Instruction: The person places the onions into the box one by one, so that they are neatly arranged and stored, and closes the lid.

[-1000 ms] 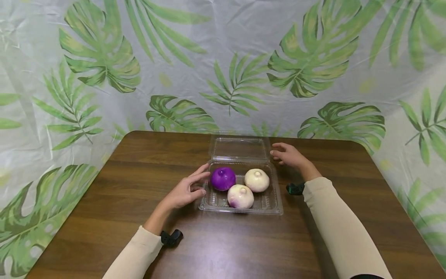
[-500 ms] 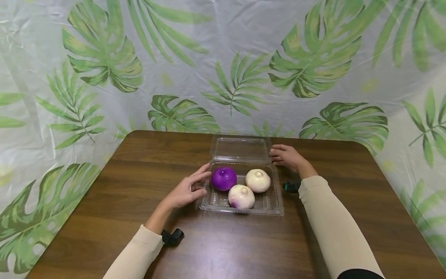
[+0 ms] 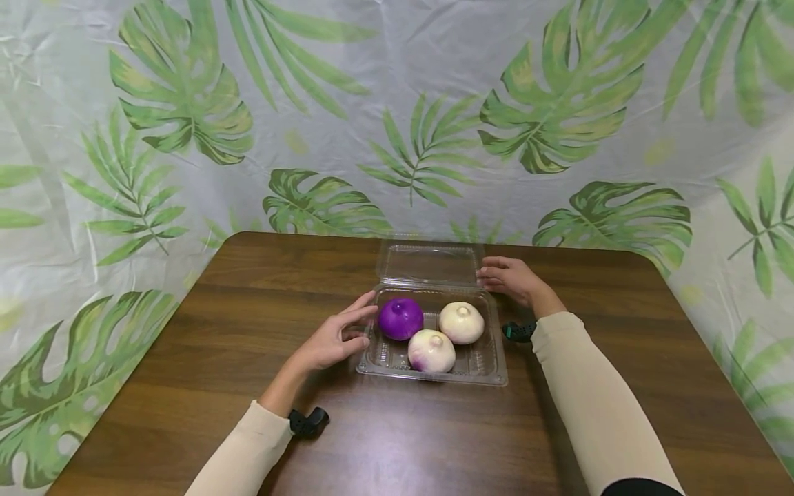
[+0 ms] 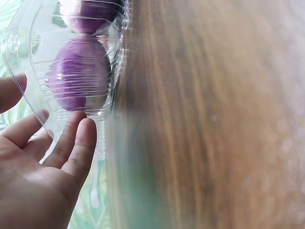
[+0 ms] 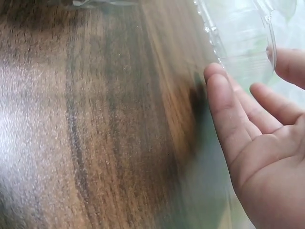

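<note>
A clear plastic clamshell container (image 3: 490, 372) lies on the table, its lid (image 3: 428, 265) folded back toward the curtain. Inside sit a purple onion (image 3: 400, 318), a white onion (image 3: 462, 323) and a white onion with a purple patch (image 3: 431, 351). My left hand (image 3: 331, 339) rests against the container's left side, fingers spread and fairly straight; the left wrist view shows the fingertips at the ribbed wall, close to the purple onion (image 4: 78, 76). At the lid's right edge, my right hand (image 3: 511, 281) has its thumb and fingers on either side of the clear rim (image 5: 272, 43).
A brown wooden table (image 3: 260, 282) carries the container. Behind it hangs a pale curtain (image 3: 409, 69) printed with green leaves. Black wrist devices are strapped on both arms, below beige sleeves (image 3: 589, 386).
My right hand has moved slightly left onto the lid's edge, its fingers drawn closer together. The container with the onions has shifted very slightly right. My left hand has stayed at its side.
</note>
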### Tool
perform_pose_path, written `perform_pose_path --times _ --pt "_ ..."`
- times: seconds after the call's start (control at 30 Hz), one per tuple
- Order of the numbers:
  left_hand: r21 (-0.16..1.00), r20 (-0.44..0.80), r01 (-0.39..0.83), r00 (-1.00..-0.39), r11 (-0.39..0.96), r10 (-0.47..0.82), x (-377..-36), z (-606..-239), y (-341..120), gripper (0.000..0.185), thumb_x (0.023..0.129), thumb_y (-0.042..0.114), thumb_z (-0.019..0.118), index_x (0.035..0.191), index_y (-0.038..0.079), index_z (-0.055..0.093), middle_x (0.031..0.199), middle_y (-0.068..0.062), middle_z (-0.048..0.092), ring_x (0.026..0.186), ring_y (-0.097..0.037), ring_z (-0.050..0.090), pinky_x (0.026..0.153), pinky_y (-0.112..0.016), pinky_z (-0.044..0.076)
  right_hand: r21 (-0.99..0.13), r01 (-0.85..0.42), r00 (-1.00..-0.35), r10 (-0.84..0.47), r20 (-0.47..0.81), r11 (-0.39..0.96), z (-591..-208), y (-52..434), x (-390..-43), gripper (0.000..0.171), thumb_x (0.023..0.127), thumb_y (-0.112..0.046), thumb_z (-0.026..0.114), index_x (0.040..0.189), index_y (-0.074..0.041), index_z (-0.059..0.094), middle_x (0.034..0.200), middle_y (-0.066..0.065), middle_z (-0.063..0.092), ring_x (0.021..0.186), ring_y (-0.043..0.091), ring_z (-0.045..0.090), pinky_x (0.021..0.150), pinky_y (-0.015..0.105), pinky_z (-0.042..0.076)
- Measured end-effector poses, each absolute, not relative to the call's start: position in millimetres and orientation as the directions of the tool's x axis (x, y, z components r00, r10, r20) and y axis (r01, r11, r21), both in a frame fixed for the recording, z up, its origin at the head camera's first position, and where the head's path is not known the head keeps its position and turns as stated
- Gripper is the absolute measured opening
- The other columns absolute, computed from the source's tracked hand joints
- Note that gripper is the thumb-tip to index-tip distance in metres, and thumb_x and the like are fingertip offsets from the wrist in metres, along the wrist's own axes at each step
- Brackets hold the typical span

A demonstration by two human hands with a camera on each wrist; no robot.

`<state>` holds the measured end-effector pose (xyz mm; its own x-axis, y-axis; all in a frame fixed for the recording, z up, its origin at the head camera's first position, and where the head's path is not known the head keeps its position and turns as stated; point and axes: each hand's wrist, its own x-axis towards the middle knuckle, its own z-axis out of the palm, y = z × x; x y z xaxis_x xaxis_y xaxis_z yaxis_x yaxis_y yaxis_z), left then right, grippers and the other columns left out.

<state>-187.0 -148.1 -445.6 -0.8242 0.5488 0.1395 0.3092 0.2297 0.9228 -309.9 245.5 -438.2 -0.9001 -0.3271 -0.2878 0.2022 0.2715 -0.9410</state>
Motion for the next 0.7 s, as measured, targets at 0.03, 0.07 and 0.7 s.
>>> perform_pose_path --times 0.03,0.07,0.7 --pt "0.923 0.14 0.309 -0.824 0.229 0.549 -187 -445 -148 0.062 0.087 -0.005 0.06 0.145 -0.01 0.04 0.167 -0.015 0.016 0.14 -0.044 0.041 0.105 -0.051 0.051 -0.942 0.198 -0.903 -0.324 -0.283 0.27 -438 245 -310 0.061 0.106 -0.02 0.045 0.157 -0.001 0.019 0.152 0.03 0.04 0.097 0.001 0.067 0.091 0.02 0.057" --pt "0.923 0.139 0.308 -0.824 0.229 0.549 -187 -445 -148 0.062 0.087 -0.005 0.06 0.145 -0.01 0.04 0.167 -0.015 0.016 0.141 -0.044 0.041 0.105 -0.051 0.051 -0.944 0.193 -0.906 -0.32 -0.275 0.266 -437 245 -310 0.06 0.106 -0.019 0.045 0.157 -0.001 0.019 0.152 0.03 0.04 0.097 0.001 0.066 0.091 0.02 0.057" --pt "0.919 0.137 0.314 -0.823 0.24 0.551 -187 -446 -148 0.062 0.088 -0.003 0.063 0.145 -0.011 0.04 0.167 -0.016 0.015 0.14 -0.045 0.041 0.104 -0.048 0.052 -0.963 0.13 -0.954 -0.233 -0.186 0.235 -413 235 -314 0.066 0.102 -0.005 0.05 0.159 -0.01 0.018 0.154 0.025 0.039 0.097 -0.001 0.06 0.084 0.016 0.055"
